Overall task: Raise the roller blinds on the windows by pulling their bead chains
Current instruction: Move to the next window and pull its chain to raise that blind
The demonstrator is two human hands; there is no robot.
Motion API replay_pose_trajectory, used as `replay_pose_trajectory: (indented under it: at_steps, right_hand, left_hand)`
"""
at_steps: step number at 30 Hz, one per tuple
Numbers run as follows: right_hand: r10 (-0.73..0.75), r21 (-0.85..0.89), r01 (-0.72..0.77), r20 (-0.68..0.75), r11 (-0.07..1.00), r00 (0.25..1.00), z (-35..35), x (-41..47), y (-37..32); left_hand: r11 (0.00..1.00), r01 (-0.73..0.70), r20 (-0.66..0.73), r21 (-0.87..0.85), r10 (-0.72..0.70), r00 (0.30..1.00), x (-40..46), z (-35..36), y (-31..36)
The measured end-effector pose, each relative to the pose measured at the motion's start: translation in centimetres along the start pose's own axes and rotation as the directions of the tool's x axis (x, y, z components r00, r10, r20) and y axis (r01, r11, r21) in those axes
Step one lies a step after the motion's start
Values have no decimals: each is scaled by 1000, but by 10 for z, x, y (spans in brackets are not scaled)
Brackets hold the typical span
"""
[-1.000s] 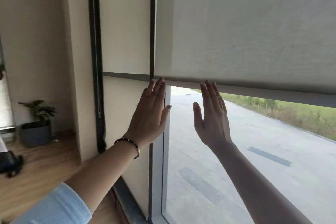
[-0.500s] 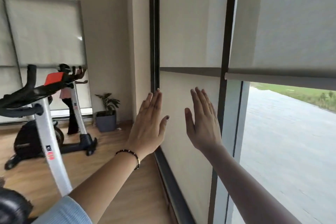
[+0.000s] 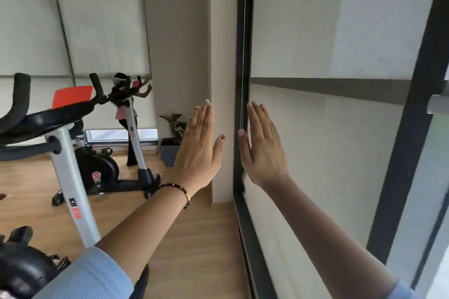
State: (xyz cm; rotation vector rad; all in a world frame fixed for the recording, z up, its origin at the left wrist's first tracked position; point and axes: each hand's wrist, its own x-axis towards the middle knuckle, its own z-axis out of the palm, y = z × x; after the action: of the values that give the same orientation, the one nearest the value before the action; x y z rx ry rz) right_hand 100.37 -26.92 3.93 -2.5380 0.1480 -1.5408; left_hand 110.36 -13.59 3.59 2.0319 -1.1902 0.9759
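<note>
A thin bead chain (image 3: pixel 243 56) hangs along the dark window frame (image 3: pixel 241 31), ending near my right thumb. A beige roller blind (image 3: pixel 315 141) covers the pane to its right, fully lowered. My left hand (image 3: pixel 200 150) is flat and open in front of the wall column, left of the chain. On the other side of the chain my right hand (image 3: pixel 263 148) is also open, fingers together and pointing up. Neither hand touches the chain. At the far right edge shows the bottom rail of another blind (image 3: pixel 438 104), partly raised.
An exercise bike (image 3: pixel 73 143) stands close on my left, a second bike (image 3: pixel 126 128) behind it. A potted plant (image 3: pixel 173 141) sits on the wooden floor by the beige column (image 3: pixel 189 31). Lowered blinds (image 3: pixel 85 31) cover the far wall's windows.
My view has swung left from the partly raised blind toward the corner. Both open hands moved left with it and now flank the chain at the dark frame.
</note>
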Motion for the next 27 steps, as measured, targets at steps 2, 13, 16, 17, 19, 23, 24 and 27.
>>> replay_pose_trajectory:
  at_steps: [2,13,16,17,19,23,24,27]
  right_hand:
    - [-8,24,8,6,1000,1000,39,17,16]
    - [27,62,-30,45,998,999,275,144,116]
    - [74,83,-74,10,994,997,327,185,141]
    - [89,93,-89,3,992,996,343,196,151]
    - [110,99,-111,8,989,994,376,214,173]
    - [137,101,-137,14,985,991,448,250,229]
    - [136,106,-136,9,985,991,464,260,242]
    - [140,111,-140,2,984,990,514,289,284]
  left_hand:
    - [1000,3,-4,5,-3,1000,16,24,-29]
    - [997,75,53,-22,-74,996,138,177,-218]
    - [998,65,64,-21,-64,996,181,215,-260]
    - [997,68,62,-31,-66,996,194,229,-272]
    - [997,65,61,-46,-63,996,215,259,-294]
    - [996,58,73,-66,-53,996,261,329,-345]
    - [996,48,68,-69,-43,997,273,345,-356]
    - [997,23,57,-73,-19,998,309,396,-390]
